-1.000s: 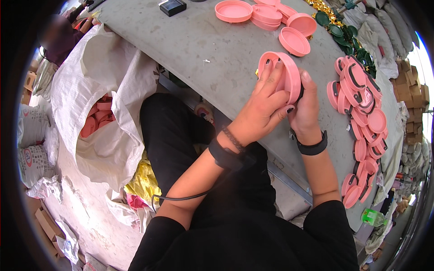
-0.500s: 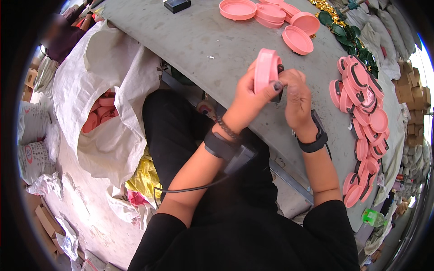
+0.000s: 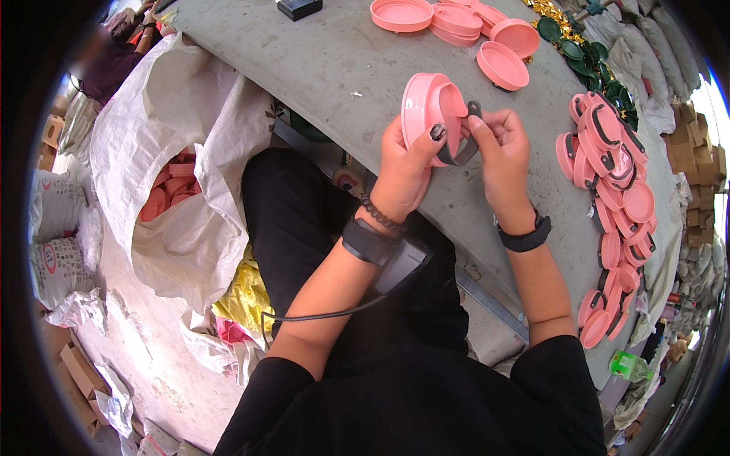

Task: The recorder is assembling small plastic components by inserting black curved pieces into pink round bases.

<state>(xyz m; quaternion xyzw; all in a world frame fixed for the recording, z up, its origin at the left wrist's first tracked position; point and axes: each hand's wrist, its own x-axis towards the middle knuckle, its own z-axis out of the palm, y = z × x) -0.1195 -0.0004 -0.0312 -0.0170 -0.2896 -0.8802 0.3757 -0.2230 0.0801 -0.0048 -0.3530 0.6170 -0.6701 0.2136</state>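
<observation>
A round pink plastic lid (image 3: pixel 417 106) is gripped in my left hand (image 3: pixel 404 163), tilted up above the grey table. My right hand (image 3: pixel 503 156) pinches a dark curved strap (image 3: pixel 469 144) between thumb and fingers. One end of this strap meets the lid's lower side; its other end, with a small hole, sticks up beside my right thumb. Whether the strap is fastened to the lid I cannot tell. Nearest beyond my hands lie several plain pink lids (image 3: pixel 502 66) without straps.
Pink lids with dark straps (image 3: pixel 608 167) are heaped along the table's right side. Dark green lids (image 3: pixel 582 61) and gold pieces (image 3: pixel 546 9) lie behind them. A white woven sack (image 3: pixel 190 251) holding pink parts stands at my left. A black box (image 3: pixel 299 8) sits on the grey table (image 3: pixel 319 68).
The pink lid has turned so its strap side shows more. My right hand has opened out slightly from it, and the strap now shows between my hands.
</observation>
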